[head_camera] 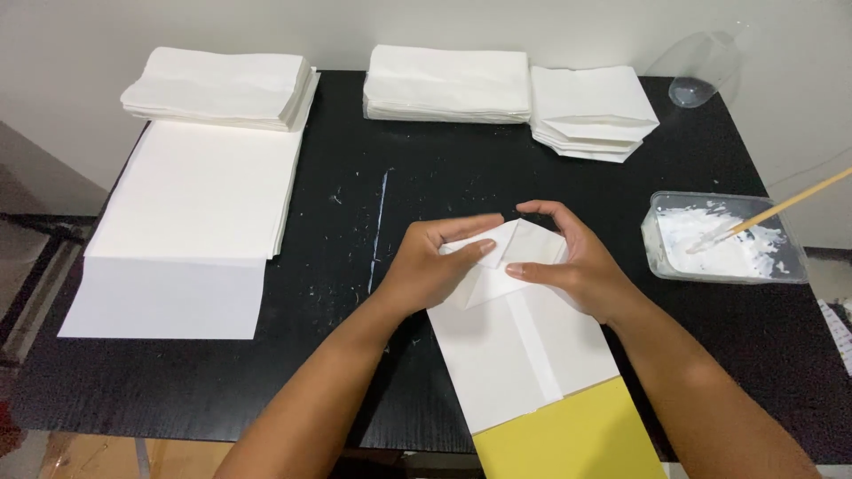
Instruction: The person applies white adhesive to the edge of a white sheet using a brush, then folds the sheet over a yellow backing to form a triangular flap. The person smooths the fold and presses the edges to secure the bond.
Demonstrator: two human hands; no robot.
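On the black table (355,372), at its left side, lies a broad stack of white sheets (200,191), its lowest sheet sticking out toward the near edge. Behind it, at the far left corner, sits a pile of folded paper (222,84). A streak and flecks of white paste mark the bare tabletop between this stack and the hands.

At the middle, the left hand (435,266) rests on a white paper bag (506,346) that lies flat and slightly askew. Its fingers are stretched out together along the far edge of the folded end, and the thumb presses down on a triangular flap (497,257). The right hand (572,262) meets it from the other side: its fingers curve over the same folded end, the thumb flat on the paper, the fingertips nearly touching those of the left. Neither hand grips; both press the fold down. The bag's near end overlaps a yellow sheet (568,439) at the table's near edge.

Behind the hands, at the far edge, stand another pile of folded paper (448,84) and, touching it on the right, a stack of finished bags (590,111).

Farther right, a clear tub (723,239) holds white paste, with a wooden stick (790,202) leaning in it. A clear glass (697,75) lies at the far right corner.
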